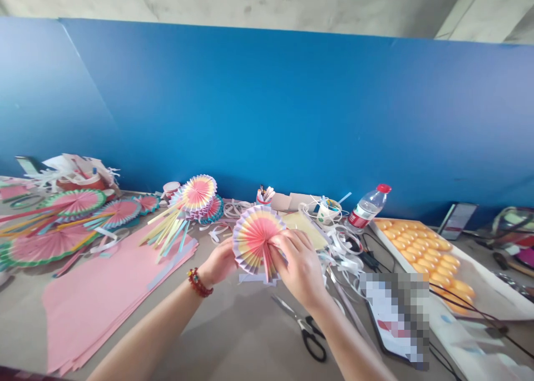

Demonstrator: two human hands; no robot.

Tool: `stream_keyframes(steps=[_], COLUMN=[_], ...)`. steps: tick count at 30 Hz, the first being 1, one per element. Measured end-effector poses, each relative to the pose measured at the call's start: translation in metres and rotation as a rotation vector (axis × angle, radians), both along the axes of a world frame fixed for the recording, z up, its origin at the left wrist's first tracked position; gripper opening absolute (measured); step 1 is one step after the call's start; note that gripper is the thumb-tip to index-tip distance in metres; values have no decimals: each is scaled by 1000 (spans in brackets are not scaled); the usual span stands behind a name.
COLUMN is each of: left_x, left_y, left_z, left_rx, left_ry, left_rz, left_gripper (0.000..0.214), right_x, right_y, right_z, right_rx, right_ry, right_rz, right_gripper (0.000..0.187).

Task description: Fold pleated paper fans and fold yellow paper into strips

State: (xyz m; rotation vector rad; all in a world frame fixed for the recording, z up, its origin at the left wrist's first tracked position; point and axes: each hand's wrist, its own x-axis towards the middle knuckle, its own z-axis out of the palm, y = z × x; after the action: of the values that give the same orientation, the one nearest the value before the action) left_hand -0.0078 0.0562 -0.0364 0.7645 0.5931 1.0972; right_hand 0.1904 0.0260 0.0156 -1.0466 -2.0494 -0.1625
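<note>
A round pleated paper fan (257, 232), pink in the middle with yellow and lilac toward the rim, is held up above the table. My left hand (221, 260), with a red bead bracelet at the wrist, grips its left edge; those fingertips are partly behind the paper. On the fan's right side my right hand (301, 258) pinches the pleats near the centre. Below the hands lies a pair of black-handled scissors (304, 328). White paper scraps (250, 278) show on the table just under the fan.
Pink paper sheets (104, 292) and finished fans (200, 192) with paper-strip handles lie left. A water bottle (369, 208), tangled white strips (344, 253), a phone (394, 320) and a tray of orange oval pieces (417, 247) are on the right. A blue partition (267, 108) stands behind.
</note>
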Motion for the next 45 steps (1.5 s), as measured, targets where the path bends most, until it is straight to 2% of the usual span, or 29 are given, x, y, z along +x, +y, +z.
stream_keyframes(steps=[3, 4, 7, 10, 11, 13, 16, 18, 20, 22, 25, 30, 35, 41, 45], left_x=[-8, -9, -12, -13, -14, -13, -8, -5, -4, -5, -8, -9, -4, 4, 8], left_y=[-14, -19, -31, -38, -39, -40, -40, -41, -42, -43, -43, -44, -48, -53, -56], left_z=[-6, -8, -14, -23, -26, -34, -42, -45, -46, -46, -48, -53, -57, -65, -66], left_rx=[31, 62, 103, -1, -33, -77, -128, -149, -153, -154, -150, -146, -206, -240, -235], left_ry=[-57, -44, 100, 128, 109, 76, 46, 45, 60, 79, 107, 115, 50, -18, -32], left_rz=[-195, -213, -94, 9, 26, 71, 135, 148, 130, 103, 89, 63, 90, 161, 147], left_gripper=[53, 54, 42, 29, 28, 28, 28, 28, 30, 32, 32, 30, 31, 34, 34], right_x=[0, -1, -1, 5, 9, 15, 19, 16, 12, 10, 12, 15, 9, -4, -8], right_y=[-6, -8, -13, -16, -16, -16, -17, -20, -22, -24, -25, -25, -26, -28, -28], right_z=[-11, -15, -27, -40, -46, -61, -87, -101, -110, -112, -108, -102, -106, -118, -122], right_rx=[8, 12, -7, -69, -103, -228, -452, -530, -542, -537, -564, -680, -782, -741, -744], right_ry=[-33, -62, -109, 17, 77, 182, 285, 297, 343, 403, 510, 680, 768, 806, 831], right_rz=[16, 36, 102, 69, 46, 33, 98, 125, 118, 134, 203, 290, 338, 379, 385], right_gripper=[12, 14, 19, 24, 32, 61, 100, 111, 107, 96, 84, 79, 64, 76, 79])
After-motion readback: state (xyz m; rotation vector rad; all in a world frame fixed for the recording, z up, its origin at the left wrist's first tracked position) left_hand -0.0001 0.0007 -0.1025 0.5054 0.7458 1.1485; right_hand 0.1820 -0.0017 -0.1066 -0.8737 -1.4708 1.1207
